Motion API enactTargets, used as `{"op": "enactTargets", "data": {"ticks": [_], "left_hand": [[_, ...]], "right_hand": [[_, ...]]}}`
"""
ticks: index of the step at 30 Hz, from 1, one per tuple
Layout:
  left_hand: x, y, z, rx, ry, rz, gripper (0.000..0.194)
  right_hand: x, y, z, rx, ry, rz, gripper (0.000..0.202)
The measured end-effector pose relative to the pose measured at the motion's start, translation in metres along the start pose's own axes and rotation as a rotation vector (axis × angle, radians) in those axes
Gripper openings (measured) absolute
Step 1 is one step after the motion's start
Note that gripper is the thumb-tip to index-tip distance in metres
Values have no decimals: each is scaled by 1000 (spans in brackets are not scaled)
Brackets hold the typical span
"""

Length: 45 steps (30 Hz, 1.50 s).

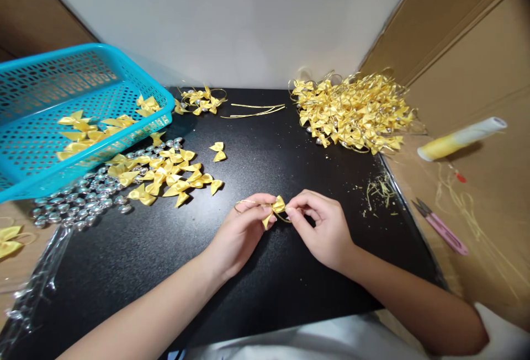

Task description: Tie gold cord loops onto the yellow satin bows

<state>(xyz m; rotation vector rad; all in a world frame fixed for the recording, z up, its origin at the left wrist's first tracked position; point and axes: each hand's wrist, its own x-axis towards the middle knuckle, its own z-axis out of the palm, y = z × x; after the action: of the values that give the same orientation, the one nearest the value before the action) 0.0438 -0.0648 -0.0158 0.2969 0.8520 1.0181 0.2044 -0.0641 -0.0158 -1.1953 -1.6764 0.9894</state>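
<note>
Over the middle of the black tabletop, my left hand (pixel 244 225) pinches a yellow satin ribbon bow (pixel 278 205) between thumb and fingers. A thin gold cord (pixel 284 217) runs from the bow, and a loop of it sticks out left of my left fingers. Close on the right, my right hand (pixel 321 225) is closed in a pinch on the cord beside the bow. The fingertips hide most of the cord there. Loose yellow bows (pixel 165 175) and silver beads (pixel 78 202) lie to the left of my hands.
A turquoise basket (pixel 165 117) with bows stands at left. Bows with cords form a large pile (pixel 351 111) at back right and a small group (pixel 202 100) at back left. Cut cords (pixel 256 111) lie between them. Pink thread snips (pixel 445 231) and a tube (pixel 461 139) lie at right.
</note>
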Motion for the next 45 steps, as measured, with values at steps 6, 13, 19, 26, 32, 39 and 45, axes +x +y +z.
{"op": "enactTargets", "data": {"ticks": [6, 13, 19, 26, 32, 39, 45], "left_hand": [[0, 1, 1, -26, 8, -3, 15], [-1, 2, 0, 5, -2, 17, 14], [-1, 1, -1, 41, 4, 18, 16], [0, 0, -1, 29, 18, 7, 18], [0, -1, -1, 9, -18, 7, 20], [0, -1, -1, -9, -34, 15, 20], [1, -1, -1, 1, -17, 22, 19]], "right_hand": [[1, 0, -3, -21, -20, -34, 13], [6, 0, -11, -184, -50, -200, 15], [10, 0, -13, -245, -57, -363, 18], [10, 2, -10, -212, -14, -388, 17], [5, 4, -2, -93, 10, -217, 15], [4, 5, -2, -51, -7, -156, 14], [8, 3, -8, -153, -6, -260, 14]]}}
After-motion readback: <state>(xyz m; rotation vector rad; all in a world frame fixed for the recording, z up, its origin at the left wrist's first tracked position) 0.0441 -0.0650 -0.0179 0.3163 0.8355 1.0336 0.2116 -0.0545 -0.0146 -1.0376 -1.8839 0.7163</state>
